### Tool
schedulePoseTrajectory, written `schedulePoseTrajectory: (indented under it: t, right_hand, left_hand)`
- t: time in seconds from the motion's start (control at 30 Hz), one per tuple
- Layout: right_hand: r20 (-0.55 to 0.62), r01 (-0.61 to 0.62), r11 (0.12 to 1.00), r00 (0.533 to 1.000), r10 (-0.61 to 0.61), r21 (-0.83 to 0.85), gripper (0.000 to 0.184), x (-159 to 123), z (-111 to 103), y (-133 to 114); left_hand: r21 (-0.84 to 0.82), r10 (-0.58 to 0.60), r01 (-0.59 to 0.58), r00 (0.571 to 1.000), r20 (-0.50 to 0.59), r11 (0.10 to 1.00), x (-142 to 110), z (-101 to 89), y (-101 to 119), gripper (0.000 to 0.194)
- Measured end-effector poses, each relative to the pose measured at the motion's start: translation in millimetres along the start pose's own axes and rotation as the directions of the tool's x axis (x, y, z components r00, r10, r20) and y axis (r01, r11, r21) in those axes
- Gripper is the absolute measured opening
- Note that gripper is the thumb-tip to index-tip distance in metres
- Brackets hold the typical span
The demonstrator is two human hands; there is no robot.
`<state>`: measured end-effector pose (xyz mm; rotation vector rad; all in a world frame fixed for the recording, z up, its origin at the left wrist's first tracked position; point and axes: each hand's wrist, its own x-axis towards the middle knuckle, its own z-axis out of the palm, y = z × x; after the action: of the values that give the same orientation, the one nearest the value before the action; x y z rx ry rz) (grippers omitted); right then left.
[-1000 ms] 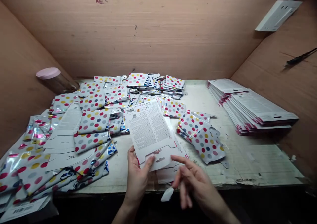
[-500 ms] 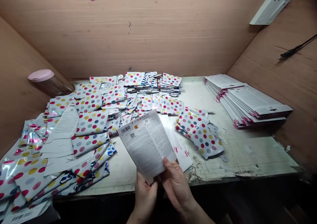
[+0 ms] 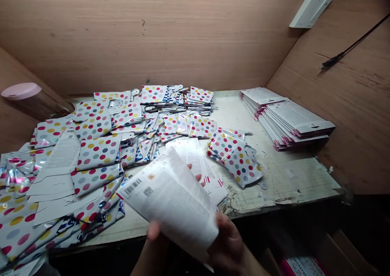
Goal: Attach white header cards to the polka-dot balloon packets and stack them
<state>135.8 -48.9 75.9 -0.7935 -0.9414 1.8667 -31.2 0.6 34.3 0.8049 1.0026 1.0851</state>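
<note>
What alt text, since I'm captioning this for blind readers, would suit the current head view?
A left hand and a blurred right hand hold a printed white card near a worktable's front edge. Polka-dot packets are heaped across its left and middle, loose white cards lie just beyond the hands, and a card stack sits at right.

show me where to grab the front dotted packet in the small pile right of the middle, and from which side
Pinch the near edge of the front dotted packet, coming in low from the table's front side, thumb on top. It lies flat on top of the pile, and that edge points toward the front of the table, so fingers should reach it easily.
</note>
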Motion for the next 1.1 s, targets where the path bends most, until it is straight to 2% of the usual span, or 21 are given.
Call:
schedulePoseTrajectory:
  t: [0.03, 0.07, 0.1, 0.13, 0.17, 0.2, 0.23, 0.27, 0.3, 0.33, 0.37, 0.43, 0.5, 0.53, 0.6, 0.67, 0.77, 0.87, 0.93, 1.03, 1.1]
  right_hand:
    - [0.03, -0.016, 0.997, 0.999, 0.018, -0.078, 0.058, -6, -14, -9]
    - [-0.006, 0.005, 0.978, 1.0, -0.007, -0.208, 0.051, -11, -32, -19]
    - [-0.084, 0.04, 0.921, 0.993, -0.079, -0.387, 0.042, -12, -51, -27]
    - [-0.19, 0.065, 0.784, 0.955, -0.23, -0.618, 0.036, -11, -73, -33]
    - [-0.243, 0.036, 0.566, 0.88, -0.409, -0.823, 0.038, -6, -94, -37]
    - [-0.224, -0.044, 0.326, 0.812, -0.539, -0.945, 0.052, 2, -114, -37]
    - [-0.17, -0.124, 0.117, 0.773, -0.611, -0.985, 0.068, 11, -132, -33]
    - [-0.115, -0.182, -0.045, 0.775, -0.622, -0.982, 0.08, 20, -147, -28]
    - [-0.075, -0.21, -0.156, 0.795, -0.602, -0.965, 0.085, 29, -159, -21]
    - [-0.047, -0.212, -0.221, 0.814, -0.58, -0.952, 0.083, 35, -167, -15]
    - [-0.02, -0.198, -0.252, 0.822, -0.569, -0.947, 0.077, 38, -171, -10]
    - [0.042, -0.141, -0.254, 0.797, -0.602, -0.957, 0.068, 35, -167, -7]
    - [0.123, -0.008, -0.196, 0.755, -0.644, -0.981, 0.066, 22, -147, -14]
    - [0.184, 0.105, -0.16, 0.744, -0.642, -0.982, 0.066, 14, -134, -20]
    - [0.356, 0.36, -0.104, 0.761, -0.542, -0.927, 0.067, -2, -104, -33]
    - [0.491, 0.5, -0.087, 0.78, -0.387, -0.862, 0.068, -13, -78, -44]
    - [0.502, 0.489, -0.121, 0.819, -0.279, -0.864, 0.068, -22, -55, -57]
    - [0.54, 0.523, -0.135, 0.806, -0.243, -0.842, 0.066, -24, -48, -65]
    - [0.548, 0.516, -0.187, 0.801, -0.241, -0.836, 0.066, -21, -46, -63]
    - [0.466, 0.381, -0.304, 0.835, -0.292, -0.873, 0.062, -9, -39, -47]
    - [0.396, 0.297, -0.332, 0.872, -0.289, -0.895, 0.053, 0, -29, -32]
  left_hand:
    - [-0.02, 0.008, -0.009, 1.0, -0.016, 1.0, -1, 0.5, 6, 0.119]
    - [-0.043, 0.016, -0.018, 0.999, -0.03, 0.999, -3, 0.2, 12, 0.118]
    - [-0.07, 0.027, -0.03, 0.999, -0.044, 0.997, -4, -0.2, 18, 0.118]
    - [-0.112, 0.039, -0.046, 0.997, -0.061, 0.993, -4, 0.0, 24, 0.117]
    - [-0.16, 0.051, -0.063, 0.996, -0.08, 0.985, -3, 1.0, 29, 0.116]
    - [-0.207, 0.059, -0.077, 0.994, -0.093, 0.975, -1, 3.1, 33, 0.115]
    - [-0.244, 0.065, -0.089, 0.992, -0.104, 0.966, 1, 6.1, 35, 0.113]
    - [-0.267, 0.07, -0.097, 0.991, -0.11, 0.959, 4, 9.6, 37, 0.111]
    - [-0.275, 0.07, -0.098, 0.992, -0.107, 0.957, 6, 13.3, 37, 0.11]
    - [-0.278, 0.07, -0.096, 0.992, -0.102, 0.956, 8, 16.7, 36, 0.109]
    - [-0.285, 0.072, -0.098, 0.992, -0.098, 0.954, 9, 19.4, 35, 0.107]
    - [-0.309, 0.085, -0.108, 0.993, -0.087, 0.945, 12, 22.2, 32, 0.102]
    - [-0.335, 0.099, -0.118, 0.992, -0.073, 0.935, 14, 22.2, 29, 0.1]
    - [-0.346, 0.101, -0.117, 0.993, -0.064, 0.931, 16, 21.9, 29, 0.1]
    - [-0.346, 0.088, -0.099, 0.995, -0.047, 0.933, 17, 21.6, 29, 0.104]
    - [-0.317, 0.074, -0.087, 0.996, -0.053, 0.944, 18, 22.8, 31, 0.109]
    - [-0.299, 0.107, -0.139, 0.987, -0.122, 0.944, 19, 25.2, 36, 0.108]
    - [-0.372, 0.145, -0.194, 0.977, -0.156, 0.908, 19, 24.7, 40, 0.1]
    - [-0.414, 0.147, -0.191, 0.98, -0.136, 0.89, 18, 23.4, 40, 0.099]
    - [-0.417, 0.111, -0.14, 0.99, -0.092, 0.898, 15, 25.1, 34, 0.103]
    - [-0.406, 0.082, -0.108, 0.993, -0.08, 0.907, 12, 29.9, 29, 0.101]
